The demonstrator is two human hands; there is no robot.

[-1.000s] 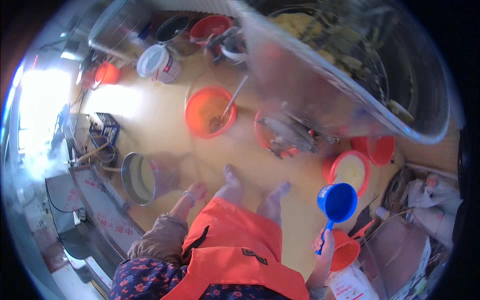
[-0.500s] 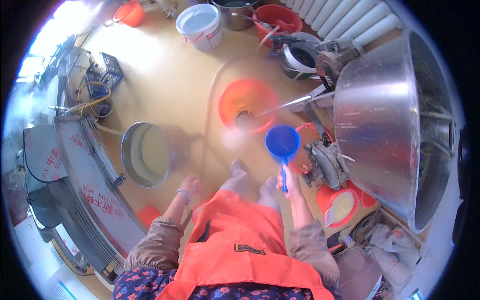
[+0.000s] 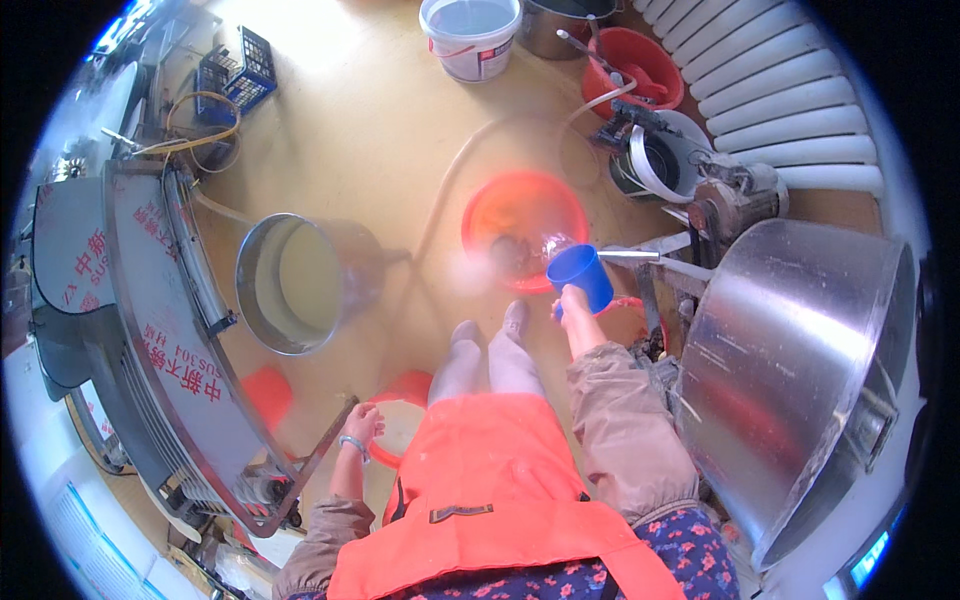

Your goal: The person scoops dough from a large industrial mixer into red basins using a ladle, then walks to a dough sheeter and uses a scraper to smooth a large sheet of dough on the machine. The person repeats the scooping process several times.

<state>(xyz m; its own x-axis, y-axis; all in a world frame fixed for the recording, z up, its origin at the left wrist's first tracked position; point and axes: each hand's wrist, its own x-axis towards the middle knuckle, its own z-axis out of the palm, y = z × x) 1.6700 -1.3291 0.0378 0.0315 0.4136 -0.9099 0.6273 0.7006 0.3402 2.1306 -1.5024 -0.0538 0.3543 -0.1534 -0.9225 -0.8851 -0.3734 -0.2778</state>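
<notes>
Floor [image 3: 360,120], tan and broad, is spreading under everything around me. At my right a big steel drum [image 3: 780,370] is leaning, its mouth facing outward to the right. At my left a long metal stand [image 3: 170,320] is showing a pale sheet with red print. My orange apron [image 3: 480,460] is hanging down over my thighs, and my two feet are pointing forward below it. To the left, well apart from the drum, a steel bucket [image 3: 355,268] is holding pale yellowish liquid. Just ahead of my feet, an orange tub [image 3: 530,180] is sitting on the floor, something dark lying blurred inside it. Farther ahead a white bucket [image 3: 465,55] is standing, and a blue crate [image 3: 250,72] is resting off to the left. My right hand [image 3: 573,303] is gripping a blue dipper [image 3: 590,280], fingers wrapped around its handle; I am holding its cup tilted at the tub's right edge, though I cannot tell whether they are touching. My left hand [image 3: 364,424] is hanging low, fingers slack and slightly curled. Beside the dipper's mouth a small clear splash [image 3: 555,243] is glinting.
</notes>
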